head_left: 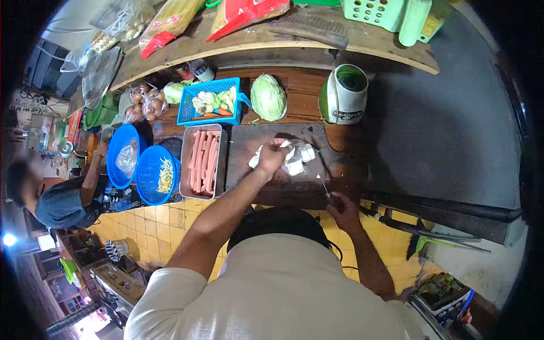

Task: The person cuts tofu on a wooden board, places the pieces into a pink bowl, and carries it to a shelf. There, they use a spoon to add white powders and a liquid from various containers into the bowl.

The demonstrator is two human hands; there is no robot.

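My left hand rests on a pile of white chunks lying on a dark wooden cutting board, fingers curled over them. My right hand is at the board's near edge, closed around the handle of a small knife whose blade points toward the white pieces. Left of the board stands a metal tray filled with pink sausages.
A cabbage, a blue basket of vegetables and a green-and-white jar sit behind the board. Two blue bowls are at the left. Another person crouches at far left. A shelf overhead carries packets and a green basket.
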